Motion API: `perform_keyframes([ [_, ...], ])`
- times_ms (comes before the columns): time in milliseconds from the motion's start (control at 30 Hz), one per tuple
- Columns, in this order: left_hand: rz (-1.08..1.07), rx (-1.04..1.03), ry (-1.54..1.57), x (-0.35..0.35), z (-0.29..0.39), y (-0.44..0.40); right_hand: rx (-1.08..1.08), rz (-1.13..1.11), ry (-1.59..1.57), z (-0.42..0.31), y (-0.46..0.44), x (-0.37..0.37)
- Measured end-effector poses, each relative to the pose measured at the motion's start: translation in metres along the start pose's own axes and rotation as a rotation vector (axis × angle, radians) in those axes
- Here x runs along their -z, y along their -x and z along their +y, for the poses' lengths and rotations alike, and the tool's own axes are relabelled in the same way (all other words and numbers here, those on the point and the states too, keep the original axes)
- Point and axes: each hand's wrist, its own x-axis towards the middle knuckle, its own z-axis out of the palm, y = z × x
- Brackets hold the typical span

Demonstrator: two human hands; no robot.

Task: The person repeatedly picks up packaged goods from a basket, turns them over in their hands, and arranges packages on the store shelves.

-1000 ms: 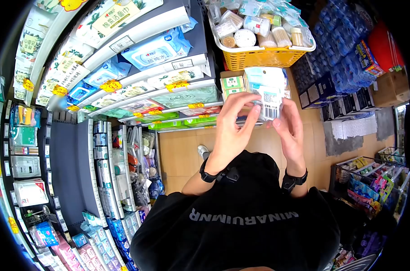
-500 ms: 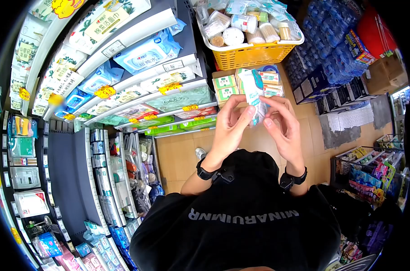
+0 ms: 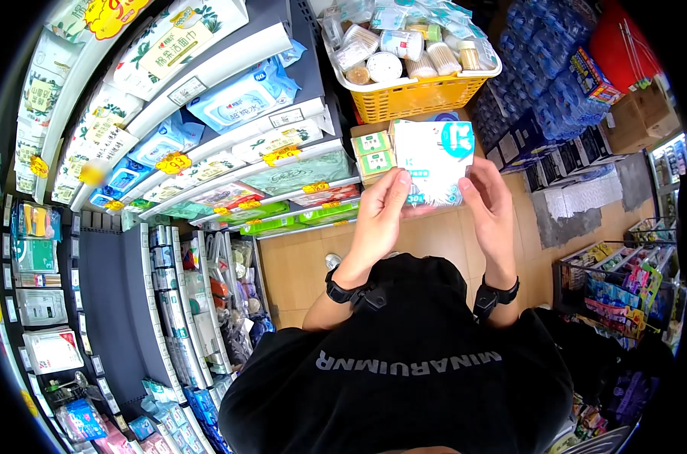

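Observation:
A flat white-and-teal packet is held up in front of me, its broad printed face showing. Thin white pieces show through its lower part; I cannot tell exactly what they are. My left hand pinches the lower left edge, thumb in front and fingers partly behind. On the opposite edge, my right hand grips the packet with the thumb over its front. Behind the packet and partly hidden by it, a carton holds small green-and-white packs.
Beyond the packet stands a yellow basket heaped with tubs of toothpicks or swabs and teal packets. Shelves of wipes curve along the left. Wrapped bottle packs are stacked at the back right, and a wire rack stands lower right.
The packet has turned from a narrow, angled view to show its broad face. My hands have moved slightly apart, now at its two side edges.

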Motion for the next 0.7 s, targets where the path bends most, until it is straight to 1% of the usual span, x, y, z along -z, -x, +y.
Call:
perform_keyframes([
  [33,0.001,0.001,0.000,0.001,0.000,-0.001,-0.004,-0.025,-0.011,-0.002,0.000,0.000],
  [100,0.015,-0.008,-0.107,0.002,0.000,-0.001,-0.020,-0.015,-0.041,-0.006,0.003,-0.002],
  [133,0.017,-0.004,-0.107,0.002,0.000,-0.001,-0.031,-0.006,-0.070,-0.008,0.005,-0.003],
  [200,0.101,-0.054,-0.207,0.000,0.001,-0.001,-0.025,0.001,-0.056,0.000,0.007,0.002],
  [233,0.103,-0.053,-0.207,0.002,0.000,-0.002,-0.016,0.008,-0.041,0.002,0.008,0.004],
  [300,0.132,-0.179,-0.292,0.007,-0.005,-0.005,0.000,-0.003,-0.054,-0.001,0.007,0.004],
  [333,0.133,-0.177,-0.292,0.008,-0.006,-0.005,0.017,-0.013,-0.067,-0.001,0.007,0.004],
  [400,0.077,-0.295,-0.279,0.010,-0.005,-0.007,0.042,-0.017,-0.068,0.001,0.005,0.007],
  [500,0.050,-0.332,-0.286,0.010,-0.005,-0.009,0.082,-0.016,-0.074,0.004,0.004,0.011],
  [700,0.019,-0.314,-0.312,0.013,-0.006,-0.009,0.101,-0.005,-0.074,0.004,0.003,0.014],
])
